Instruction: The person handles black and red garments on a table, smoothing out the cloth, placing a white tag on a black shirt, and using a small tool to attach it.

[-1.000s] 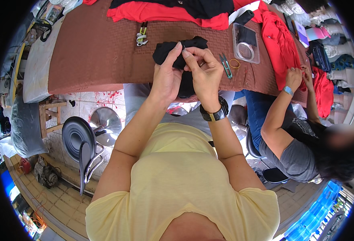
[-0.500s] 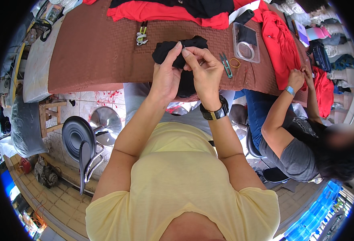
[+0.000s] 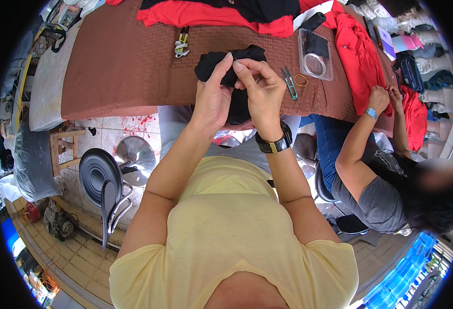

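Note:
A bunched black cloth is held above the near edge of the table, and part of it hangs down past the edge between my wrists. My left hand is closed on the cloth, thumb pointing up along it. Close beside it, my right hand pinches with thumb and forefinger at the cloth's top. A tiny thin thing shows at those fingertips, perhaps a needle, too small to be sure. Teal-handled thread snips lie to the right of my right hand, next to a yellow rubber band.
The brown-covered table bears yellow-handled cutters, a clear plastic box and red garments. To the right, a co-worker's hands hold red cloth. A black round-seated chair stands at the left.
My hands and the black cloth have stayed almost in place. The co-worker's hands have shifted very slightly at the red cloth.

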The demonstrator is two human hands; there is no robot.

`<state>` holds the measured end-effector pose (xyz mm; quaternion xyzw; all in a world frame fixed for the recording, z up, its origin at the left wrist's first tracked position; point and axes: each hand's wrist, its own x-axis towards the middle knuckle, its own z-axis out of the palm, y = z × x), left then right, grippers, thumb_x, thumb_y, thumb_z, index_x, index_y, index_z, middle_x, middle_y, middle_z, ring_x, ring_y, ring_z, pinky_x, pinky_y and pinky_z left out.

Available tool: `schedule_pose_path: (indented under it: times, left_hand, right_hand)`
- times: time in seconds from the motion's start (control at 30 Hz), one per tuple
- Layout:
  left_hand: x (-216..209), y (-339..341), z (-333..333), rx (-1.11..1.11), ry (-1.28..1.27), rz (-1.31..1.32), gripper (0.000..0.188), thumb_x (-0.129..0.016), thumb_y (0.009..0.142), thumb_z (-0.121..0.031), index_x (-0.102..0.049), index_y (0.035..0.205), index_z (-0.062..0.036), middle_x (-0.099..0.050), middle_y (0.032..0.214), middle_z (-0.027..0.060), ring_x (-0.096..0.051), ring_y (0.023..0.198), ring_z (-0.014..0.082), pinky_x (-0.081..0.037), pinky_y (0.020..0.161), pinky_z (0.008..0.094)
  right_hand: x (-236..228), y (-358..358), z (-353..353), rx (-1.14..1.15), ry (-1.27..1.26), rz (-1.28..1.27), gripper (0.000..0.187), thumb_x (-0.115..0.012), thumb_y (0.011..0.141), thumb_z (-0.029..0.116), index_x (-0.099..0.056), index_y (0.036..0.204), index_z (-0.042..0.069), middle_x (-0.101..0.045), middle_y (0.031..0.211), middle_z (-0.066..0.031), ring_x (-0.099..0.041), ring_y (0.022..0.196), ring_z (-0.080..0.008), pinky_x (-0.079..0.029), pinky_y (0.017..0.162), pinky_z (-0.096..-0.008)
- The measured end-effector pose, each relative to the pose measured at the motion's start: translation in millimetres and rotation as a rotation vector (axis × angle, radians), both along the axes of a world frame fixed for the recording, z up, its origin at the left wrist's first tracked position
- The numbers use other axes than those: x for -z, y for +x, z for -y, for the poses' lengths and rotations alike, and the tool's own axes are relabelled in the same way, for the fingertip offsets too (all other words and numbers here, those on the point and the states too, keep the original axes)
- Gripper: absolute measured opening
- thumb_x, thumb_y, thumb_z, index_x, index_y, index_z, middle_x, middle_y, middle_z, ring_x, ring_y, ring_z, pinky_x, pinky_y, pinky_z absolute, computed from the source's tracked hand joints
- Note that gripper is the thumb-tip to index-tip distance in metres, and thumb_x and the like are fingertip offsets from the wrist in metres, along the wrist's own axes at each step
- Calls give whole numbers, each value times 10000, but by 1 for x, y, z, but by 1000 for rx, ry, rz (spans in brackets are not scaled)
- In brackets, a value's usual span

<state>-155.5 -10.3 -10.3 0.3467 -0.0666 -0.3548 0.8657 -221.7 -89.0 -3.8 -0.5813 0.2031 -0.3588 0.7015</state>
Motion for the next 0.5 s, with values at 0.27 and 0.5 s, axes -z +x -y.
schedule_pose_path:
  times: [0.27,0.5]
  left_hand:
    - [1,1,0,2,-5,6,144,-667,995,-259,-681,1081,-144,-654,1036,-27,-586,977,83,-415,773,280]
    - [2,2,0,-13,-14,1,134,-670,992,-246,-675,1085,-149,-658,1038,-31,-594,972,82,-427,789,285]
  right_hand:
    - [2,2,0,-9,12,25,106,-755,905,25,-746,994,-32,-603,845,-23,-594,655,-79,-496,578,-221]
    - [2,3,0,-12,32,19,105,-760,907,37,-743,992,-22,-628,861,-29,-598,669,-79,-508,589,-217]
